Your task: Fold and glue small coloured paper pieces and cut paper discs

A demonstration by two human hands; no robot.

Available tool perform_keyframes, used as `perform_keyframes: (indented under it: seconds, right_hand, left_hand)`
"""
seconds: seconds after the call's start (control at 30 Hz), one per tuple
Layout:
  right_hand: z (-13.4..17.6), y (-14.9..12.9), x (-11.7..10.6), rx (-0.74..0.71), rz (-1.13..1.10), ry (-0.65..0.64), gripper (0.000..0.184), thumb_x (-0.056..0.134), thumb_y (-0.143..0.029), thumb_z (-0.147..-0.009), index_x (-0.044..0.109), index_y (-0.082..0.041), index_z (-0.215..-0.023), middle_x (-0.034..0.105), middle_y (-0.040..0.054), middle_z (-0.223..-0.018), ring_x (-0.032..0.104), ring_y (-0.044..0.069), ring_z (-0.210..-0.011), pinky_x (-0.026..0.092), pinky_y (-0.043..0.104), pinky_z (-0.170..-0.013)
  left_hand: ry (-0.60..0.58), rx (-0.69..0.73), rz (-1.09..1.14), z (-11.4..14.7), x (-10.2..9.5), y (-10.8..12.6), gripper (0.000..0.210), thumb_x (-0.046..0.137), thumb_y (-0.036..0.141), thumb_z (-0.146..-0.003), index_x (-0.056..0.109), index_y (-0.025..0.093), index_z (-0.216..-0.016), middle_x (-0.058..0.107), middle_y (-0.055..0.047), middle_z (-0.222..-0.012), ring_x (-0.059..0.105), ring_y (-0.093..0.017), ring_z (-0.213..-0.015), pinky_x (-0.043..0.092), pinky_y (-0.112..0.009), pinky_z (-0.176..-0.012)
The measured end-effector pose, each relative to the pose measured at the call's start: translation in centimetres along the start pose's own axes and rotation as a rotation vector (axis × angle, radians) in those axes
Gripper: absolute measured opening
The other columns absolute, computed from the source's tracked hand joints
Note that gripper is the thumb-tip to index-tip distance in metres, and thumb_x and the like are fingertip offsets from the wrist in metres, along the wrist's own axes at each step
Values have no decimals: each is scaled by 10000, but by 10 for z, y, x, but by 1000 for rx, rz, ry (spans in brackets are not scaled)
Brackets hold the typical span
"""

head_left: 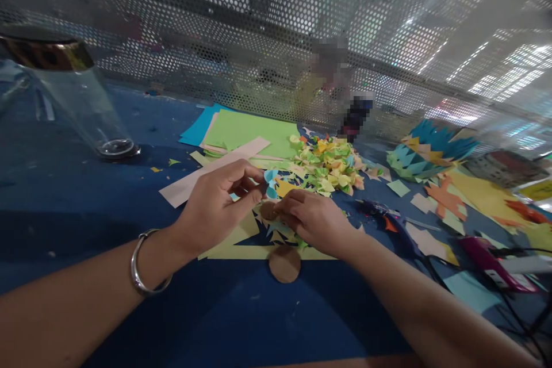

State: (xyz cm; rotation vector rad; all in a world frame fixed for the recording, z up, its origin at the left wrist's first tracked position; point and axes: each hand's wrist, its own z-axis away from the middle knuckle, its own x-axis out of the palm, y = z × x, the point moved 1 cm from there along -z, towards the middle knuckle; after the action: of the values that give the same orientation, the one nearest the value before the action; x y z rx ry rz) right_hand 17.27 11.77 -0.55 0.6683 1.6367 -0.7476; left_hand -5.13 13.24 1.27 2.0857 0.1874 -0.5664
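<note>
My left hand (224,195), with a silver bangle on the wrist, pinches a small light-blue folded paper piece (271,183) shaped like petals. My right hand (317,221) has its fingers bent together at the edge of a small brown disc (268,211), just below the blue piece. A larger brown cardboard disc (284,264) lies on the table in front of both hands. Around and under the hands are pointed paper scraps (278,236) and a pale yellow sheet (239,238). Behind my right hand rises a pile of small folded paper pieces (332,164) in green, yellow and orange.
Stacked green paper sheets (259,126) and a pink strip (224,169) lie behind the hands. A glass jar (86,103) stands at left. To the right are a glue gun (397,227), a magenta power strip (495,264) with cables, scraps and a spiky paper bowl (431,149).
</note>
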Motion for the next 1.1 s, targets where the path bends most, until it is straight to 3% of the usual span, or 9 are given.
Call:
perform_keyframes:
  seconds: [0.27,0.4,0.5,0.6,0.73,1.1]
  right_hand:
    - [-4,6,8,20,-145,118,210,524,-158,-980,728,-149,-1027,714,112,-1022,675,217,-939,509,327,-779]
    - [-1,5,-1,91,-465,216,151,588,-162,-933,735,-165,-968,700,62,-910,632,145,-755,488,269,-657]
    - [5,2,-12,222,-773,241,102,656,-236,-911,739,-189,-948,689,30,-860,602,113,-674,464,238,-574]
    - [10,-2,-18,340,-1092,238,157,726,-336,-881,727,-191,-941,669,5,-768,576,97,-590,476,237,-537]
    - [13,-6,-20,390,-1355,211,167,770,-327,-850,726,-184,-924,646,-21,-699,544,67,-531,464,203,-495]
    - [15,-8,-18,451,-1520,91,236,837,-354,-796,719,-168,-882,620,-32,-676,530,48,-529,401,158,-452]
  left_hand:
    - [-16,-31,21,-2,0,-2,92,625,193,-879,655,227,-959,708,9,-874,676,-144,-772,539,-269,-697]
    - [-46,-57,-4,-3,1,-4,95,627,201,-869,664,225,-954,723,2,-849,681,-155,-761,527,-283,-679]
    - [-116,-68,28,-2,3,-2,88,623,206,-876,678,217,-945,741,-10,-860,688,-156,-762,528,-284,-687]
    - [-160,-50,67,-1,6,1,73,625,241,-896,690,210,-907,746,-21,-850,687,-155,-754,528,-277,-670]
    - [-180,29,44,-1,10,5,81,633,242,-896,704,228,-861,741,-15,-848,684,-157,-747,533,-290,-674]
    - [-190,106,-78,-1,13,3,120,608,179,-886,697,257,-870,758,-2,-911,701,-171,-804,533,-315,-695]
